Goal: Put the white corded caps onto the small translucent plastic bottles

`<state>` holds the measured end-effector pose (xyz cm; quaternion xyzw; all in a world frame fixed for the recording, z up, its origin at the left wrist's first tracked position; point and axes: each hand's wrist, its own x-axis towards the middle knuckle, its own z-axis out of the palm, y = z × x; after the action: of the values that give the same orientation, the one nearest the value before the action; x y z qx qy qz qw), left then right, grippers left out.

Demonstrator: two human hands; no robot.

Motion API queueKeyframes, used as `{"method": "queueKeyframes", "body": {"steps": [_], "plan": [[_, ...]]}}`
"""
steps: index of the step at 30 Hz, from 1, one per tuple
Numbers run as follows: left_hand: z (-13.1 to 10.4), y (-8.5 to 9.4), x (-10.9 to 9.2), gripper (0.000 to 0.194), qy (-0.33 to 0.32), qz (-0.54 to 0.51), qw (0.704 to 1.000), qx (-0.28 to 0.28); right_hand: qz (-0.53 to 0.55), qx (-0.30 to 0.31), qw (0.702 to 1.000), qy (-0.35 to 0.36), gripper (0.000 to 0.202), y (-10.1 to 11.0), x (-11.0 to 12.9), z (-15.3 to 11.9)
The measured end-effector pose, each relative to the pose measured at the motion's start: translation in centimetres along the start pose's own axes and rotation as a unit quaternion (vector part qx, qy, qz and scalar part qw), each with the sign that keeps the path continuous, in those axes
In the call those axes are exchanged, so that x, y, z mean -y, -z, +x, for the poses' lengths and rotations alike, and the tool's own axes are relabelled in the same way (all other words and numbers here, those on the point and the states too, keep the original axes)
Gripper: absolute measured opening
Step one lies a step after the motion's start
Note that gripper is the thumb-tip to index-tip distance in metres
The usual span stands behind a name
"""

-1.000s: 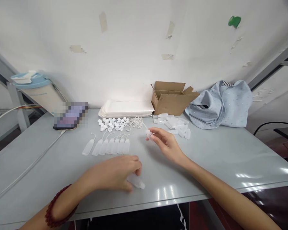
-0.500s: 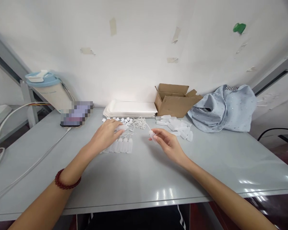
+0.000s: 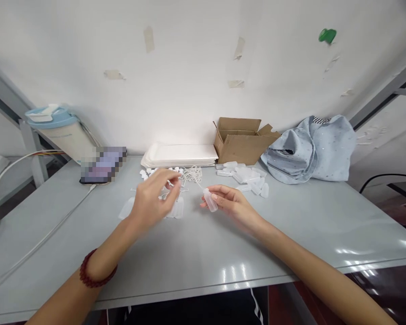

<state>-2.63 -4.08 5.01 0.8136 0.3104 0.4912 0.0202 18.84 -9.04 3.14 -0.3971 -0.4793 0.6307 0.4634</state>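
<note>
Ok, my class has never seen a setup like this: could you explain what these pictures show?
There is no robot here, only a person's bare hands, seen by one camera worn on the head and looking forward and down. The right hand holds a small translucent bottle. The left hand is blurred above more bottles, so I cannot tell whether it holds anything. On the grey table also lie white caps, white cords and a loose heap of bottles. Behind them are a white stack and an open cardboard box.
</note>
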Motion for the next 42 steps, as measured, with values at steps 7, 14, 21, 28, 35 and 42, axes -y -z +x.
{"method": "queueKeyframes", "body": {"steps": [7,14,21,28,35,42], "plan": [[-1.9,-2.2,-2.6,0.052,-0.062,-0.024,0.986,0.152,0.109,0.032,0.993,-0.023,0.021,-0.2,0.2,0.0],[-2.4,-2.6,-2.7,0.045,-0.053,-0.014,0.985,0.163,0.102,0.04,0.993,-0.04,0.025,-0.7,0.1,-0.1],[-2.3,-2.6,-2.5,0.041,-0.08,0.009,0.981,0.177,0.069,0.054,0.996,-0.023,0.021,-0.7,0.0,-0.1],[-2.0,-2.5,-2.2,0.034,-0.084,0.005,0.98,0.18,-0.07,0.039,0.997,-0.011,0.03,-0.9,-0.1,-0.1],[-1.2,-1.4,-1.3,0.032,-0.015,-0.03,0.97,0.241,-0.188,0.022,0.982,-0.016,0.032,-0.9,-0.2,-0.2],[-0.8,-0.3,0.3,0.035,0.075,-0.034,0.937,0.34,-0.234,-0.003,0.972,-0.022,0.032,-0.7,-0.4,-0.2]]}}
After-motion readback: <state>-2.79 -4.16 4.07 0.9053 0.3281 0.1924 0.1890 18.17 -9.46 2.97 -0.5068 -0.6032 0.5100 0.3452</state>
